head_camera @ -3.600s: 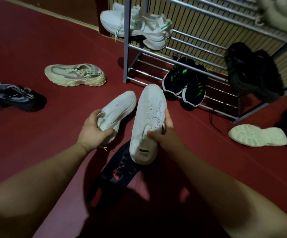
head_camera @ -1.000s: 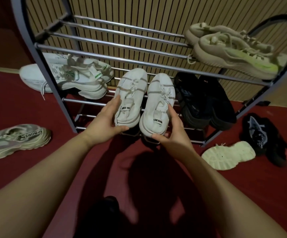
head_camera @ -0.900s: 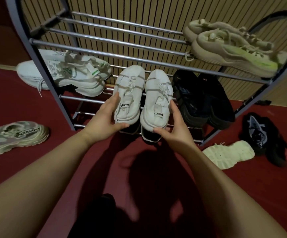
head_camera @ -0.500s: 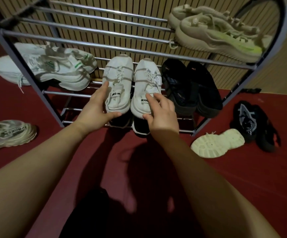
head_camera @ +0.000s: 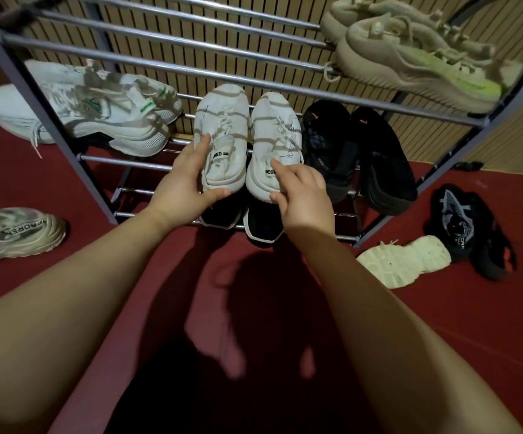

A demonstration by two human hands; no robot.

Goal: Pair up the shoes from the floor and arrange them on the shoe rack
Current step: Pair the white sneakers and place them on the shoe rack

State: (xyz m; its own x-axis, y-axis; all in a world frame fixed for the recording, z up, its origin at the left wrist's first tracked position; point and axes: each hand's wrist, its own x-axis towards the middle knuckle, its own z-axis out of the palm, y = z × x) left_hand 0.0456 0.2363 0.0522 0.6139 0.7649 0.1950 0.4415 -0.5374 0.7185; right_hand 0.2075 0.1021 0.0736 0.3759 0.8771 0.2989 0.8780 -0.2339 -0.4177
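White shoes (head_camera: 219,120) lie parallel, toes pointing away, heels perhaps overhanging.

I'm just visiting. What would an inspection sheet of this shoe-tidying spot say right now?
Surface: dark red floor; grey metal shoe rack with bar shelves.
Job's things: white knit sneakers side by side on the middle shelf, between white-and-green trainers and black shoes; beige trainers on the top shelf; black white-soled shoes on the bottom shelf. On the floor: cream chunky trainer, pale sole-up shoe, black-and-grey footwear.
Clutter: nothing seen.
Grippers: left hand grips the left sneaker's heel; right hand curls on the right one's heel.
Cables: nothing seen.
Surroundings: slatted wooden wall.
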